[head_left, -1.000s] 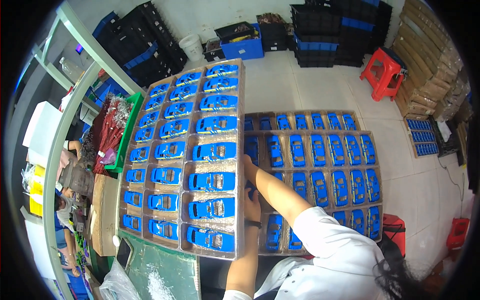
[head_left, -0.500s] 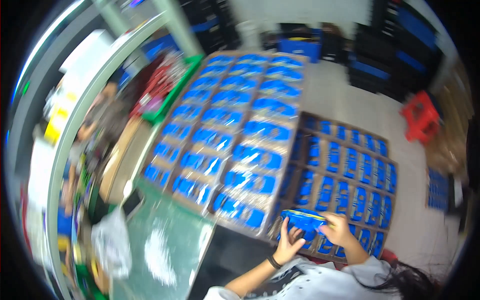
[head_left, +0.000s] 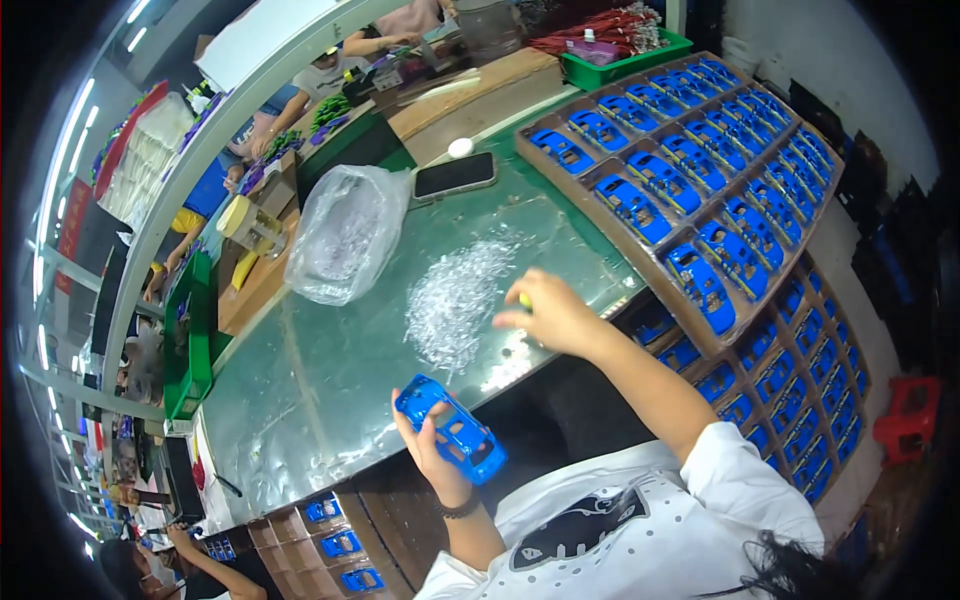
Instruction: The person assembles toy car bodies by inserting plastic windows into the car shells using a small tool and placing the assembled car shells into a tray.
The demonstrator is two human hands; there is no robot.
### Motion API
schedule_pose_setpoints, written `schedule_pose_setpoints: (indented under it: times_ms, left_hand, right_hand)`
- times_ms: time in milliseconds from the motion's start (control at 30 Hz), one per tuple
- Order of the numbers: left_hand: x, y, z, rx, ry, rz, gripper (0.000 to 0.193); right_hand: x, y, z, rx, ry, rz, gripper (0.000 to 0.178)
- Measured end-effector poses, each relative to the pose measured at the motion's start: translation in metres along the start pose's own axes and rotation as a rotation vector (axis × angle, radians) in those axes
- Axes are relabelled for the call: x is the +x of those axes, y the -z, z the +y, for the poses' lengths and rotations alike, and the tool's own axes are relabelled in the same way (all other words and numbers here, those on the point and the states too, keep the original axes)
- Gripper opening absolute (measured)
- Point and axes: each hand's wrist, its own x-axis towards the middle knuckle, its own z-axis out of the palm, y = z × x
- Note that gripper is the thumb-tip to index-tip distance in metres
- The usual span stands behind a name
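My left hand [head_left: 440,455] is closed around a blue toy car body [head_left: 455,432], held tilted above the near edge of the green worktable [head_left: 300,400]. The shell has cut-out window openings. My right hand [head_left: 552,312] is over the table, its fingers bent together around a small yellow-green piece [head_left: 525,300] that I cannot make out clearly. Just left of those fingers lies a loose pile of small clear plastic parts [head_left: 455,305]. An open clear plastic bag [head_left: 350,235] with more such parts stands behind the pile.
At the right, a compartment tray [head_left: 640,262] of blue car bodies rests at the table's edge, with more trays [head_left: 800,400] below. A phone [head_left: 455,176] lies near the back edge. A red stool [head_left: 907,420] stands far right. Other people work across the bench.
My view has swung left from the trays to the table. My hands have parted: the left keeps the car body, while the right has moved over beside the pile of clear parts.
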Motion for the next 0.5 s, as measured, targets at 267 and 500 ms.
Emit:
schedule_pose_setpoints:
  times_ms: [267,500]
  left_hand:
    - [-0.009,-0.004,-0.008,0.079,0.429,-0.237,0.051]
    - [-0.002,-0.016,-0.031,0.078,0.315,-0.333,0.052]
  right_hand:
    - [0.035,-0.029,0.04,-0.277,-0.17,-0.148,0.012]
    - [0.044,-0.028,0.036,-0.177,-0.192,-0.162,0.013]
